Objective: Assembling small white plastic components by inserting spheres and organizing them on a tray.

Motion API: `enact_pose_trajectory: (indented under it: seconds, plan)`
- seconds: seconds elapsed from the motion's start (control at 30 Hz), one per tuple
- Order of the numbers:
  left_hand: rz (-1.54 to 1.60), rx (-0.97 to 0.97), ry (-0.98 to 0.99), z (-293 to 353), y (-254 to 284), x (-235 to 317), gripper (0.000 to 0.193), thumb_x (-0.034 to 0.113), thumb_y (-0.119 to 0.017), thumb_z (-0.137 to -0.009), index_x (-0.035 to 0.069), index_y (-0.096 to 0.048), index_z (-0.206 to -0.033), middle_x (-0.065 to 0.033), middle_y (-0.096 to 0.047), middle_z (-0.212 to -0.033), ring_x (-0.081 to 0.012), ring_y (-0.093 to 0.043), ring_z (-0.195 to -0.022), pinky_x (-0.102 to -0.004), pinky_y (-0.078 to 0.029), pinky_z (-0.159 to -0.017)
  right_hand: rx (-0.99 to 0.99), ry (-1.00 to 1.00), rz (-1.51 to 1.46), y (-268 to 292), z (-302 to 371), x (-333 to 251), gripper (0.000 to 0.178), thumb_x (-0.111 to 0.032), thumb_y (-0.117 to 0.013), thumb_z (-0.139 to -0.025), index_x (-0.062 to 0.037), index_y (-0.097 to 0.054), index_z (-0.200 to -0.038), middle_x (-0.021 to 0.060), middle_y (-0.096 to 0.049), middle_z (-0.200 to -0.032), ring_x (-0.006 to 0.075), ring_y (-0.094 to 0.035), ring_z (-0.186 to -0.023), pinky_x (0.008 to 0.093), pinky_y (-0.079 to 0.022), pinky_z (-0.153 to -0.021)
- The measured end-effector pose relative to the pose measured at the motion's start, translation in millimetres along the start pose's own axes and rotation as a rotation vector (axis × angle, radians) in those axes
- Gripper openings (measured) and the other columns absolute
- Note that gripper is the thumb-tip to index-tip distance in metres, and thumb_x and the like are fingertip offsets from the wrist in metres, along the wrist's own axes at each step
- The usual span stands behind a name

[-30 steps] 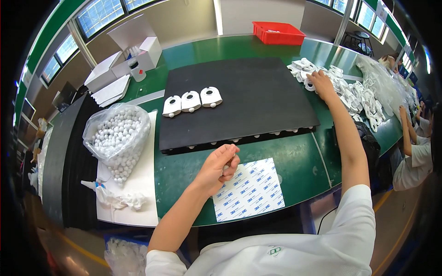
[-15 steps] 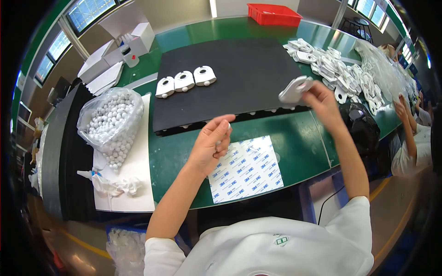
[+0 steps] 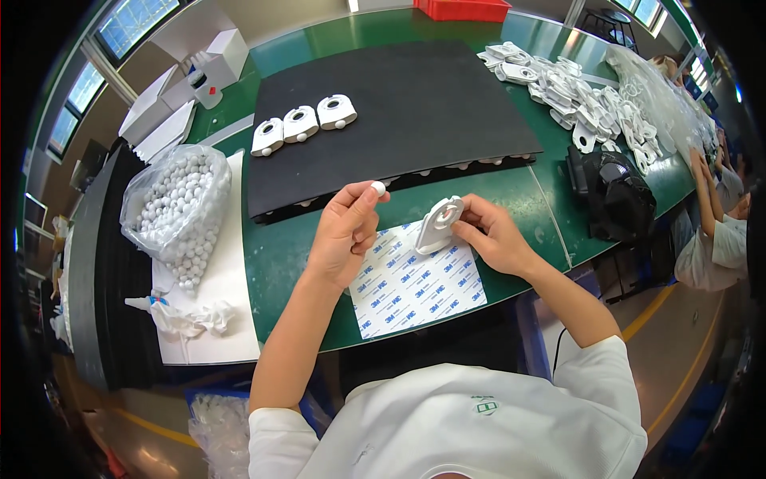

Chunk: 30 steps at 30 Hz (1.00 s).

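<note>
Between the thumb and forefinger of my left hand point(image 3: 345, 235) is a small white ball point(image 3: 378, 188). My right hand point(image 3: 496, 238) grips a white plastic part point(image 3: 437, 227) by its edge; it is flat, with a round hole, and is held tilted above the printed sheet point(image 3: 415, 287). The two hands are apart, the ball a little left of the part. Beyond them, three similar white parts point(image 3: 300, 125) lie in a row at the left of a black foam board point(image 3: 391, 104), each with a ball at its near edge.
A clear bag of white balls point(image 3: 171, 207) sits at left, near a glue bottle point(image 3: 144, 302) and crumpled tissue point(image 3: 195, 318). A heap of white parts point(image 3: 570, 96) lies at far right, beside a black object point(image 3: 610, 195). Another person's arm point(image 3: 706, 191) is at the right edge.
My right hand has brought the white part from above the board's right side, nearer and left, over the printed sheet. The ball at my left fingertips now shows clearly. The view has shifted slightly.
</note>
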<state>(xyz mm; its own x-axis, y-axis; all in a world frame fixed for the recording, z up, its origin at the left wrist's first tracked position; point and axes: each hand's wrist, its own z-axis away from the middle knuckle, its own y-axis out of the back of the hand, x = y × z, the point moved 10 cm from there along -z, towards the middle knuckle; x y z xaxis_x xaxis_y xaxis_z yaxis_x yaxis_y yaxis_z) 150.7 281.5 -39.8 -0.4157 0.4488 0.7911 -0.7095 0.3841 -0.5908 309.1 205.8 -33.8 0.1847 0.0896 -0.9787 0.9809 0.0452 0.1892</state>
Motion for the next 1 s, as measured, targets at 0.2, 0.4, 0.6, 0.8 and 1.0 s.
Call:
enact_pose_trajectory:
  seconds: [0.2,0.4,0.6,0.8,1.0]
  plan:
    - [0.000,-0.014,0.014,1,0,-3,0.016,0.022,-0.066,-0.086,0.008,-0.061,-0.094,0.0009,-0.061,-0.086,-0.0008,-0.032,-0.049,-0.0163,-0.022,-0.041,-0.051,0.011,0.192,-8,2,-5,0.010,-0.004,-0.053,-0.091,-0.0026,-0.053,-0.101,0.0016,-0.059,-0.089,0.0076,-0.056,-0.082,0.0238,-0.046,-0.075]
    - [-0.006,0.026,0.014,1,2,-2,0.020,0.019,-0.068,-0.085,0.008,-0.062,-0.100,0.0002,-0.061,-0.086,-0.0008,-0.032,-0.049,-0.0160,-0.023,-0.041,0.003,0.011,0.007,0,1,-3,0.010,-0.004,-0.051,-0.092,-0.0031,-0.052,-0.102,0.0021,-0.058,-0.090,0.0072,-0.054,-0.082,0.0231,-0.046,-0.074]
    - [-0.002,0.018,-0.008,1,0,1,0.020,0.018,-0.068,-0.084,0.007,-0.062,-0.100,-0.0024,-0.064,-0.092,-0.0007,-0.032,-0.049,-0.0153,-0.024,-0.041,0.027,0.077,0.150,3,4,-8,0.013,-0.001,-0.051,-0.091,-0.0023,-0.052,-0.103,0.0030,-0.058,-0.090,0.0076,-0.054,-0.081,0.0224,-0.045,-0.073]
    - [-0.023,0.026,0.007,-1,0,-1,0.019,0.018,-0.067,-0.085,0.006,-0.063,-0.100,-0.0029,-0.064,-0.093,-0.0005,-0.033,-0.049,-0.0149,-0.023,-0.041,-0.058,0.222,0.408,-22,7,-27,0.015,0.002,-0.052,-0.087,-0.0036,-0.056,-0.100,0.0025,-0.059,-0.094,0.0099,-0.053,-0.076,0.0247,-0.043,-0.065]
    - [-0.036,-0.031,0.005,0,-2,-1,0.020,0.021,-0.063,-0.088,0.008,-0.061,-0.103,-0.0020,-0.062,-0.091,-0.0007,-0.031,-0.051,-0.0152,-0.022,-0.041,-0.077,0.010,-0.297,-9,-3,-2,0.007,-0.007,-0.050,-0.094,-0.0090,-0.053,-0.100,0.0039,-0.059,-0.096,0.0116,-0.054,-0.081,0.0243,-0.043,-0.070]
